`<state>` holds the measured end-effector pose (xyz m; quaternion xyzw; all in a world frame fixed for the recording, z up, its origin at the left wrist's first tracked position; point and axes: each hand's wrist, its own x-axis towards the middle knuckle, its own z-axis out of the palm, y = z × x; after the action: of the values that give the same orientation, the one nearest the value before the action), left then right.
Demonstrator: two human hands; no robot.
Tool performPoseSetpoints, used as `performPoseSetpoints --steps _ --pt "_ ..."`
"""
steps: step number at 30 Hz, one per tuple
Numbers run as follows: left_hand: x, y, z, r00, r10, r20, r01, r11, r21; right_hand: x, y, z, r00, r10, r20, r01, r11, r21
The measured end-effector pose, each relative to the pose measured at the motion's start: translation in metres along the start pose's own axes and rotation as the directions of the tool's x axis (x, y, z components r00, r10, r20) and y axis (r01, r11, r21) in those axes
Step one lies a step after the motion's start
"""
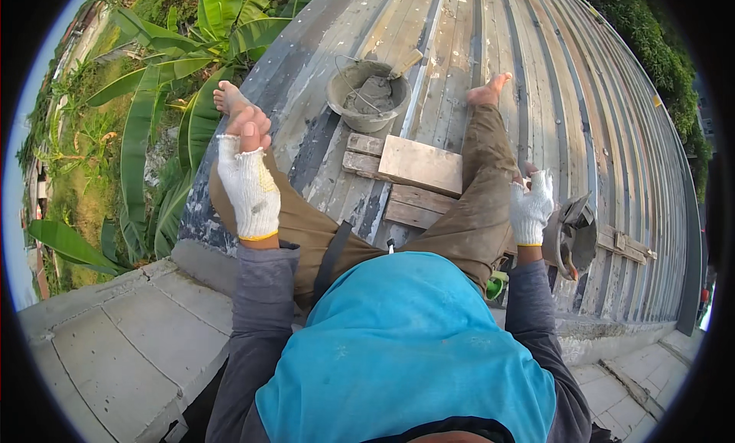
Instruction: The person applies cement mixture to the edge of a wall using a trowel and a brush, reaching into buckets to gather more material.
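- I see the left hand raised above the left trouser leg, in a white fingerless glove with a yellow cuff edge.
- Its fingers curl together with the thumb lying along them; I cannot tell whether they close on anything.
- I see the right hand by the right leg, gloved the same way, its fingers bent and partly hidden; I cannot tell its grip.
- Just beside the right hand is a grey container; I cannot tell whether they touch.
- Farther forward, between the bare feet, I see a grey bucket holding wet mortar, its wire handle across the top and a wooden-handled tool leaning at the rim.
- Nearer me than the bucket, a pale board lies over wooden planks on the ribbed metal roof.
- Banana plants stand off to the left.
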<state>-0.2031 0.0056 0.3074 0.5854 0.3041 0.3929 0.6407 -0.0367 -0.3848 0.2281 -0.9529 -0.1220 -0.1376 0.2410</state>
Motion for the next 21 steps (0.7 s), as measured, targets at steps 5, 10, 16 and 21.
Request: performPoseSetpoints --steps 5,10,16,21 --pt "0.061 -0.140 0.111 0.915 -0.396 0.075 0.398 0.917 -0.008 -0.013 -0.088 0.023 0.910 -0.392 0.135 0.372 0.916 0.150" --pt "0.113 -0.246 0.150 0.732 -0.617 0.289 0.665 0.740 -0.104 -0.043 -0.083 -0.011 0.870 -0.454 0.191 0.421 0.887 0.190" --pt "0.132 -0.226 0.155 0.715 -0.648 0.261 0.690 0.714 -0.117 -0.099 -0.001 -0.046 0.978 0.010 0.210 -0.021 0.999 0.049" --pt "0.134 -0.203 0.134 0.767 -0.524 0.371 0.625 0.742 -0.244 -0.105 0.008 -0.048 0.972 0.042 0.232 -0.048 0.999 0.019"
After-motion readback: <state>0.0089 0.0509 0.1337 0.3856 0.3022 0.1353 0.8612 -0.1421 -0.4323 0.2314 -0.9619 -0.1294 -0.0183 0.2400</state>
